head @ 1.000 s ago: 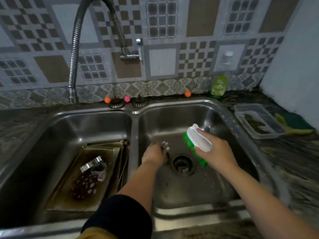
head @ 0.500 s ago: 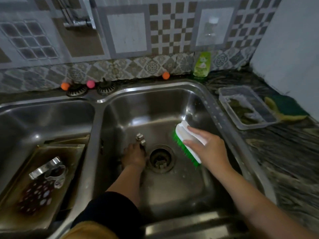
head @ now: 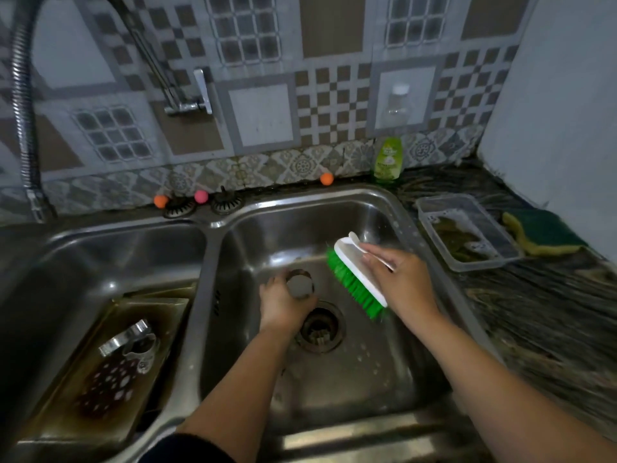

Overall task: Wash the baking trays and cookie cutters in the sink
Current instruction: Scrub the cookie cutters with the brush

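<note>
My left hand grips a round metal cookie cutter low in the right basin, just left of the drain. My right hand holds a white scrub brush with green bristles, tilted, a little to the right of the cutter and apart from it. In the left basin lie stained baking trays, stacked, with two more metal cookie cutters resting on the top one.
A flexible faucet hose rises at the far left; the tap lever is on the tiled wall. A green soap bottle, a clear plastic container and a green-yellow sponge sit on the right counter. Small coloured balls line the back ledge.
My left hand has turned the cookie cutter so its round opening faces up. The brush has stayed near it on the right. The camera has swung back to the left.
</note>
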`<state>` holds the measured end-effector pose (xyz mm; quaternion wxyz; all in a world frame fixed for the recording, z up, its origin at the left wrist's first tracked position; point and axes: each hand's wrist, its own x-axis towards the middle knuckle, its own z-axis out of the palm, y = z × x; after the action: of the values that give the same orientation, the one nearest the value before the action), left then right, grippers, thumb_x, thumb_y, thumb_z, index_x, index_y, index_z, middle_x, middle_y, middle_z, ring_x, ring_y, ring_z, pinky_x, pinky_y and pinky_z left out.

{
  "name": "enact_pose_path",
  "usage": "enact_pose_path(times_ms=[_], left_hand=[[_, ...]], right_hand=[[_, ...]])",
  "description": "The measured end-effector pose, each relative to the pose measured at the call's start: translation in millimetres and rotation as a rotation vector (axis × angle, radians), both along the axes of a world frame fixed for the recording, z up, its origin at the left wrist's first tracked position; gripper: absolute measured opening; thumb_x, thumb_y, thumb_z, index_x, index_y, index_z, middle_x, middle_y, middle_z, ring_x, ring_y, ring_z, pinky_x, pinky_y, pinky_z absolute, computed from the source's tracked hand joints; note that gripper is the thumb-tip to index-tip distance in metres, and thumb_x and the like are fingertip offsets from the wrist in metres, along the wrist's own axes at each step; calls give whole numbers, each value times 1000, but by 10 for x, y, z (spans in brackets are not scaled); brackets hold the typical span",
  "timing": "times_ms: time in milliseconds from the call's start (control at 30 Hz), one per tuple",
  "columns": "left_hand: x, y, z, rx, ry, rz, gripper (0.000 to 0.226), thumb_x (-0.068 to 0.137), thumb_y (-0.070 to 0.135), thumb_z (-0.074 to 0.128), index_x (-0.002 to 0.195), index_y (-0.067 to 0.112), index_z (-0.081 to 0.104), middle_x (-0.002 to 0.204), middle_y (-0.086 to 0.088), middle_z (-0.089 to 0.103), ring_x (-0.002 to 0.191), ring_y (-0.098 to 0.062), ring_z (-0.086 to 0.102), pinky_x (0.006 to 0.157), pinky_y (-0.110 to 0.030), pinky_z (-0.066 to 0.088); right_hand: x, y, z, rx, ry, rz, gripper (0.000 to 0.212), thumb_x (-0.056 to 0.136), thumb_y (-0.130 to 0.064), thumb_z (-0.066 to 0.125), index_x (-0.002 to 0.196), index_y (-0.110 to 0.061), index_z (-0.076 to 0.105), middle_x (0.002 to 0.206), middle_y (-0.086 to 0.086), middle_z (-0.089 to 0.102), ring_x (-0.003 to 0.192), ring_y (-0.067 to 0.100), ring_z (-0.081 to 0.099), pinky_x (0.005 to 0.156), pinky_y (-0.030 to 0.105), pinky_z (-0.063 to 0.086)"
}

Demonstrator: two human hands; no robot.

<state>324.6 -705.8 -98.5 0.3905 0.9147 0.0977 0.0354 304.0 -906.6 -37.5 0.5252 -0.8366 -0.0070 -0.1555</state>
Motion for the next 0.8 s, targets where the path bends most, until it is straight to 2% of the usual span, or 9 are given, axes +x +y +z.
enact_pose_path(times_ms=[67, 133, 200, 267, 400, 500, 600, 733, 800], left_hand=[[-33, -11, 97, 44, -48, -61, 69, 55, 49, 72, 120, 31, 59, 113, 8, 65, 107, -18, 59, 90, -37, 54], [-92, -59, 270, 95, -91, -143, 72, 61, 43, 78, 128, 27, 57, 120, 5, 62, 111, -18, 57, 92, -36, 52], [-122, -104, 379, 111, -138, -205, 70, 65, 36, 81, 129, 23, 57, 123, 3, 61, 113, -17, 56, 95, -35, 49], [-142, -136, 458, 118, -183, -232, 70, 65, 36, 80, 129, 22, 57, 123, 3, 62, 114, -16, 56, 95, -36, 48], [-186, -129, 532, 67, -193, -181, 70, 62, 38, 79, 127, 21, 58, 119, 2, 63, 109, -15, 60, 91, -36, 52], [-208, -111, 559, 43, -209, -174, 62, 62, 35, 79, 121, 24, 61, 114, 5, 64, 104, -12, 61, 88, -31, 52], [-219, -77, 598, 63, -235, -144, 69, 64, 38, 81, 127, 23, 58, 117, 7, 62, 105, -11, 61, 90, -31, 52], [-231, -38, 619, 51, -235, -157, 68, 64, 43, 78, 125, 22, 59, 113, 5, 64, 101, -11, 63, 86, -32, 54], [-238, -48, 622, -61, -212, -107, 60, 68, 47, 76, 121, 22, 61, 107, 5, 68, 96, -10, 66, 85, -30, 55]], right_hand=[[-2, 35, 72, -1, -14, -26, 24, 88, -19, 67, 110, -26, 72, 108, -7, 71, 97, 0, 64, 77, 10, 46], [-28, 109, 130, -39, -7, -20, 23, 86, -26, 68, 109, -32, 72, 109, -11, 71, 100, 5, 65, 83, 22, 51], [-64, 182, 137, -157, 14, -5, 23, 84, -34, 69, 107, -39, 71, 108, -15, 71, 99, 7, 66, 83, 31, 53], [-76, 202, 146, -255, 47, -32, 24, 84, -41, 68, 107, -42, 70, 107, -15, 71, 98, 10, 67, 80, 31, 53], [-86, 210, 199, -201, -30, -110, 24, 84, -43, 67, 106, -40, 71, 103, -11, 73, 95, 13, 68, 75, 32, 54], [-125, 271, 258, -261, -50, -81, 23, 83, -45, 66, 105, -41, 71, 102, -12, 73, 93, 13, 68, 74, 31, 54], [-68, 191, 320, -274, -48, -174, 24, 85, -44, 65, 106, -38, 72, 98, -4, 74, 90, 20, 69, 67, 32, 53], [-48, 193, 363, -275, -12, -32, 22, 84, -45, 66, 105, -40, 72, 104, -13, 72, 96, 12, 67, 76, 32, 54], [-29, 174, 373, -225, -19, -77, 22, 85, -43, 65, 106, -38, 72, 103, -12, 73, 96, 12, 67, 75, 32, 54]])
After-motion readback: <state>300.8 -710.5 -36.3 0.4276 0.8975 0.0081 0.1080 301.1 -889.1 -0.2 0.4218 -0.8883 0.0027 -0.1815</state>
